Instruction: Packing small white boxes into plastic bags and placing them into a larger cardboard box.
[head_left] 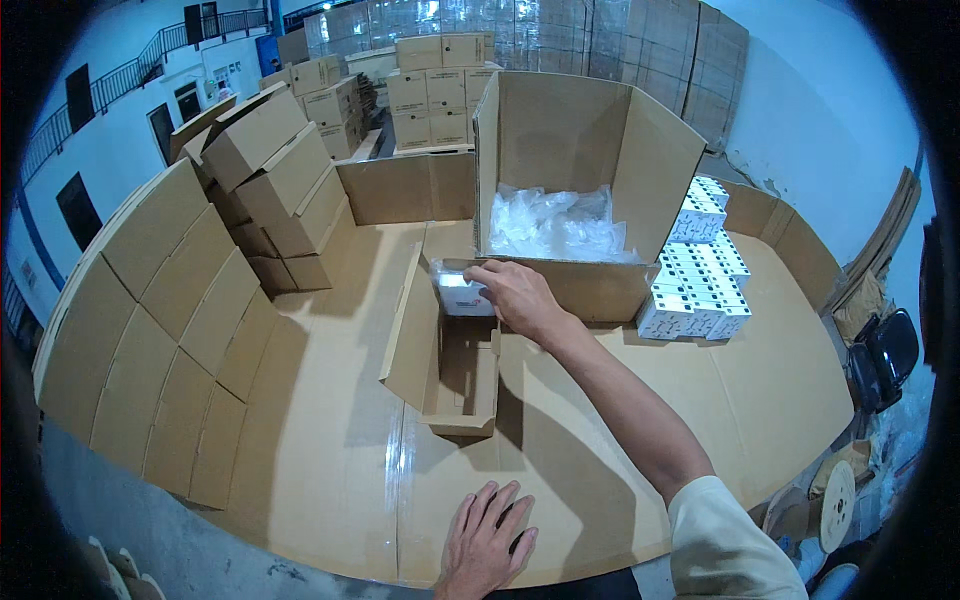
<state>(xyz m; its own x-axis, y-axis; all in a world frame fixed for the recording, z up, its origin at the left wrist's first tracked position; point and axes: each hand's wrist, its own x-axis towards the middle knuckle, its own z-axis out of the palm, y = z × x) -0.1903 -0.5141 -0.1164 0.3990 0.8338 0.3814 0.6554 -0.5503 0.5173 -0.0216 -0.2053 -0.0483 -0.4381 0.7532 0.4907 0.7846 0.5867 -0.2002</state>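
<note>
The right hand (517, 293) reached across the cardboard-covered counter (620, 440), its fingers (487, 270) clamped on a small white box (461, 296) held at the far end of an open shallow carton (455, 370). The carton lay just below those fingers, its long flap raised on their left. Just beyond them stood a large open carton (580, 160) holding crumpled clear plastic bags (555, 225). To their right, past that carton's corner, sat a stacked block of small white boxes (700, 275). The left hand (487, 545) rested flat on the counter's near edge, fingers spread apart, gripping nothing. Well off to the left of both hands leaned stacks of flattened and folded cartons (170, 330).
</note>
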